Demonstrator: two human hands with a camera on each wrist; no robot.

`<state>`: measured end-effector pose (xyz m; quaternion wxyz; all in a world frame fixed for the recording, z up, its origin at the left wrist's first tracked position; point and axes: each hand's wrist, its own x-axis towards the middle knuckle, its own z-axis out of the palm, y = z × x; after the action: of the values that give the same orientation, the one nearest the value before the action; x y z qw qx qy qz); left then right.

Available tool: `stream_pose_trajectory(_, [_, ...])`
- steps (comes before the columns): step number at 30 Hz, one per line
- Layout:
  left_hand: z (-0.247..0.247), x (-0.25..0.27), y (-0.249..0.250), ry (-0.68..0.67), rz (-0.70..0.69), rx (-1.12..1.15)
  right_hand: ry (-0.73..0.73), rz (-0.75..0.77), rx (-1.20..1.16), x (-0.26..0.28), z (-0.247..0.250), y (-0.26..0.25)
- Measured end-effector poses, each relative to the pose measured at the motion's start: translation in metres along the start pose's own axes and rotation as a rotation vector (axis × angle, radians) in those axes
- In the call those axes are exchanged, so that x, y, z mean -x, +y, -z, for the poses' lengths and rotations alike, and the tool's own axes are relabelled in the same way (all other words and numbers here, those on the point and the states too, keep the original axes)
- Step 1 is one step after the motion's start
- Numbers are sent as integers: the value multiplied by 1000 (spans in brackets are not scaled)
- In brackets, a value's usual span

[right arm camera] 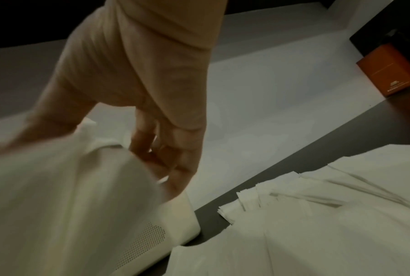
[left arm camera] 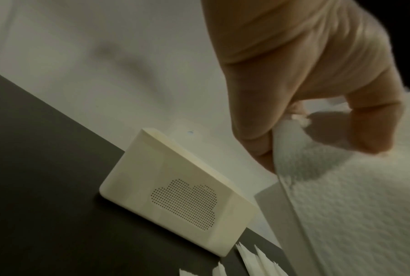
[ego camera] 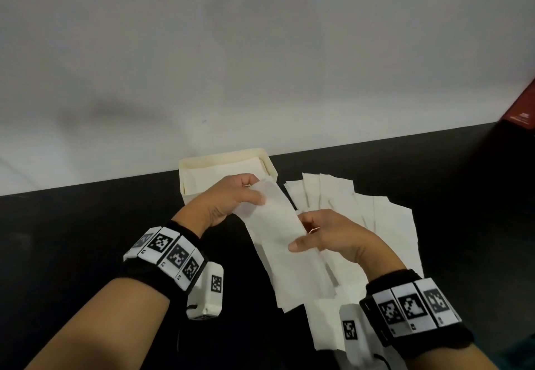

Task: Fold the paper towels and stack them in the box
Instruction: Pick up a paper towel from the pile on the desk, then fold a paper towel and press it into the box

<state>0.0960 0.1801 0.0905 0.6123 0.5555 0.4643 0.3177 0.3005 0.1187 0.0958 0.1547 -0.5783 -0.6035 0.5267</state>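
Observation:
Both hands hold one white paper towel (ego camera: 278, 225) above the black table. My left hand (ego camera: 231, 199) pinches its far end between thumb and fingers, close to the cream box (ego camera: 185, 178). Lower down, my right hand (ego camera: 321, 233) grips the towel's right edge near its middle. In the left wrist view the thumb and fingers (left arm camera: 260, 142) clamp the embossed towel (left arm camera: 352, 205), with the box (left arm camera: 175, 190) and its dotted cloud pattern beyond. The right wrist view is blurred; the fingers (right arm camera: 166, 158) curl round the towel (right arm camera: 69, 196). Folded towels lie inside the box.
A loose spread of unfolded paper towels (ego camera: 362, 225) covers the table right of the box and under my right hand. A white wall (ego camera: 260, 51) rises directly behind the box. A red-orange box (ego camera: 521, 109) stands at the far right edge.

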Motion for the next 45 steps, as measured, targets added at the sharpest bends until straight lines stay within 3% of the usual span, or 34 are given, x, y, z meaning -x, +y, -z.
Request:
stream_pose_trajectory(5, [10,0,0,-84,-31,73,-16,-42,5,-13,-5,4])
stream_pose_trajectory(11, [25,-5,-4,-22,-86,124,14,-36,63,-31,-9,2])
stream_pose_trajectory(17, [50,-8,-4,103,-68,17,309,34,141,-50,11,-22])
stream_pose_trajectory(21, [71,-16,5,101,-99,-103,371,120,329,-76,29,-60])
stream_pose_trajectory(26, [95,-34,15,432,-135,-119,474,237,499,-121,42,-113])
stream_pose_trajectory(30, [110,-45,2,652,-89,-39,525,242,366,-152,42,-123])
stream_pose_trajectory(36, [118,-54,-24,810,21,-300,475,153,64,-186,28,-88])
stream_pose_trajectory(39, [119,-57,-34,767,50,-364,410,119,18,-196,24,-73])
stream_pose_trajectory(45, [121,-66,-39,719,34,-270,306,69,58,-203,26,-61])
